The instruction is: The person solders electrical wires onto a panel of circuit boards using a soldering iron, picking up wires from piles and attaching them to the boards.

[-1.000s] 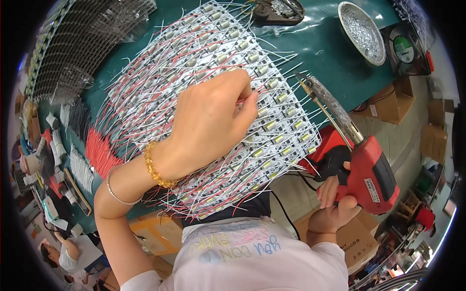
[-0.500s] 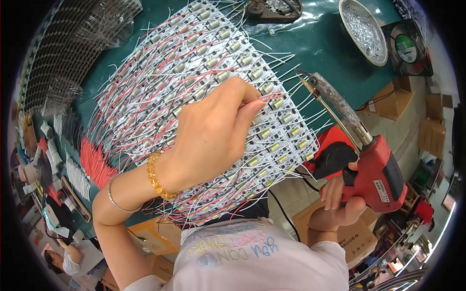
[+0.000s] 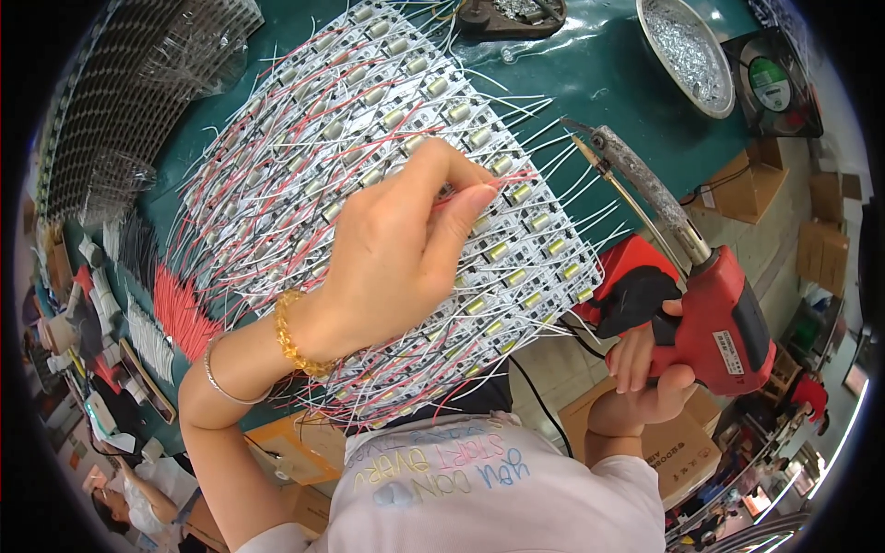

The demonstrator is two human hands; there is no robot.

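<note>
A large white circuit board panel [image 3: 530, 261] with rows of small cylindrical parts lies in front of me. Many red and white wires trail across it and stick out past its edges. Above the panel, my left hand [image 3: 387, 253] is closed, thumb and forefinger pinching thin red wires [image 3: 518, 175] near the right edge. My right hand [image 3: 645, 364] is wrapped round the handle of a red and black soldering gun [image 3: 728, 318]. The gun's long barrel and thin tip point up and left, near the wire ends but apart from the board.
Red wires [image 3: 182, 304] lie bundled at the left, beside black and white ones. A bowl of silvery scraps [image 3: 687, 57] and a solder spool [image 3: 772, 83] stand at the far right. A dark metal holder [image 3: 512, 18] is at the back. Cardboard boxes [image 3: 745, 189] sit below. Another person [image 3: 147, 493] is at lower left.
My left hand has shifted slightly left with the red wires still pinched, and the panel sits slightly farther left. The soldering gun has barely moved. The person at lower left has shifted.
</note>
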